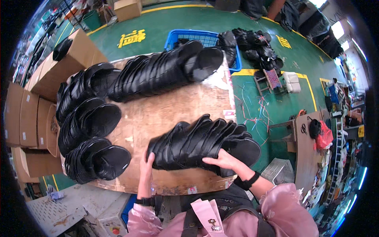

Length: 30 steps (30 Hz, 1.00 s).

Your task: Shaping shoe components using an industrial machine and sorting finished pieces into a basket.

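A long stack of nested black curved pieces [189, 144], glossy and shaped like shoe uppers, lies on its side along the near right part of the wooden tabletop. My left hand [146, 168] presses against its left end, thumb up; the other fingers are partly hidden. At the near side of the right end, my right hand [227, 161] grips the stack, its thumb stretched to the left along the pieces. Both hands hold this one stack between them. The stack's right end shows an open, rounded hollow.
More black stacks line the table's far edge [154, 75] and left side [92, 118]. Beyond the table stands a blue basket [171, 39] with black pieces. Cardboard boxes [29, 118] are at the left. A small stool [272, 79] and loose strips lie on the green floor.
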Tool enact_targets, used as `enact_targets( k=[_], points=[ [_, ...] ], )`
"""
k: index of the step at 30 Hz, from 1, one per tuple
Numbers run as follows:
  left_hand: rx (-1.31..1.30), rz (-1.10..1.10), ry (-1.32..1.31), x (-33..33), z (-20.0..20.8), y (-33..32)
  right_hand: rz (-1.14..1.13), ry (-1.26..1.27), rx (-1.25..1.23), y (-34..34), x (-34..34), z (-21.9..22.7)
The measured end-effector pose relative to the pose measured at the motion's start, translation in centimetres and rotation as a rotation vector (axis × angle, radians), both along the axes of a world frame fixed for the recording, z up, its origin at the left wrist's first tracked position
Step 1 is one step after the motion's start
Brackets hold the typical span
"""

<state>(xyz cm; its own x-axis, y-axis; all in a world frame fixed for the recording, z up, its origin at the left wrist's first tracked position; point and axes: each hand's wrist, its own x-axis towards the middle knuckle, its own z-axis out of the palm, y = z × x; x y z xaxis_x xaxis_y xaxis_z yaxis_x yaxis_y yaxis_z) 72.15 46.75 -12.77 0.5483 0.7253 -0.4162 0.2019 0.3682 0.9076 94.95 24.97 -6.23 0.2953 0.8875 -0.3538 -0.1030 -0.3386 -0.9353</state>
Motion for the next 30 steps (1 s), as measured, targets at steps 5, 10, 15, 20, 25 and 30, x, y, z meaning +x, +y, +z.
enact_targets(
  k=[5, 10, 15, 20, 25, 30],
  points=[
    [0.012, -0.026, -0.001, 5.7, 0.3, -10.2, -0.013, 0.015, 0.015, -10.1, 5.9, 0.4],
    [0.027, 0.064, 0.016, 14.3, 0.9, -20.4, 0.021, 0.004, 0.053, -18.9, 15.7, 0.8],
    [0.006, 0.059, -0.020, 24.9, 2.4, -28.7, 0.034, -0.094, 0.061, -26.5, 26.6, 2.4],
    [-0.064, 0.121, -0.052, 33.7, 3.2, -33.2, -0.031, -0.228, -0.007, -29.5, 34.7, 5.3],
    [-0.116, 0.168, -0.129, 39.6, 2.9, -34.7, -0.014, -0.268, -0.061, -29.3, 41.3, 6.0],
    [-0.198, 0.274, -0.134, 45.2, 1.6, -33.2, 0.066, -0.323, -0.064, -25.5, 48.0, 6.0]
  ],
)
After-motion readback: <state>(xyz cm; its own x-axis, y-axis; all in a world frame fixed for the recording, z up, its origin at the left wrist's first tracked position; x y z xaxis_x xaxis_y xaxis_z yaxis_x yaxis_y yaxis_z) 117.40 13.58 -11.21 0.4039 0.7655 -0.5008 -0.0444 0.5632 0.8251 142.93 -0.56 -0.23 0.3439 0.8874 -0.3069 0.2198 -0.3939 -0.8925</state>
